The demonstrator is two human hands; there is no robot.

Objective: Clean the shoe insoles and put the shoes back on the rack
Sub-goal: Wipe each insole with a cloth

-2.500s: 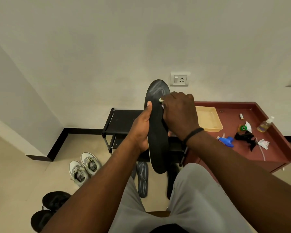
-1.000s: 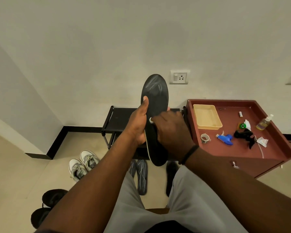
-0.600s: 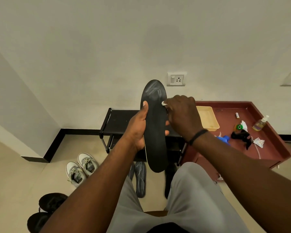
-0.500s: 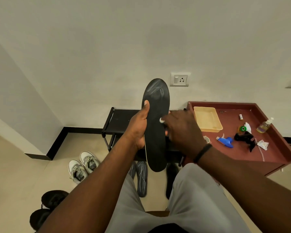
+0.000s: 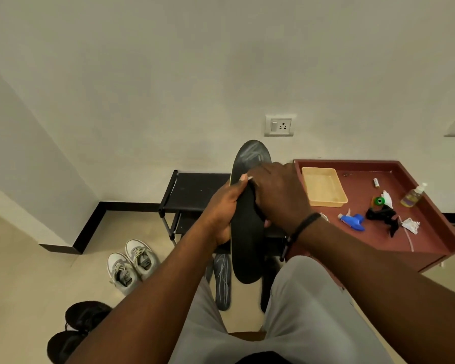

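Observation:
A black insole (image 5: 247,248) stands upright in front of me, toe up. My left hand (image 5: 225,208) grips its left edge at mid-length. My right hand (image 5: 279,195) presses against its face near the upper half, pinching a small white wipe (image 5: 249,177) of which only a tip shows. Another dark insole with pale lines (image 5: 222,281) lies on the floor below, with more insoles partly hidden beside it. A black shoe rack (image 5: 195,191) stands against the wall behind my hands. White sneakers (image 5: 132,264) and black shoes (image 5: 76,329) sit on the floor at left.
A dark red table (image 5: 431,240) at right holds a beige tray (image 5: 323,186), a blue spray head (image 5: 352,222), a black cloth (image 5: 384,216), a soap bottle (image 5: 414,195) and small items. My grey-trousered legs fill the bottom. A wall socket (image 5: 279,125) is above.
My right hand has rubbed up and down the insole's face and is now higher on it than half a second ago. The left hand's grip is unchanged.

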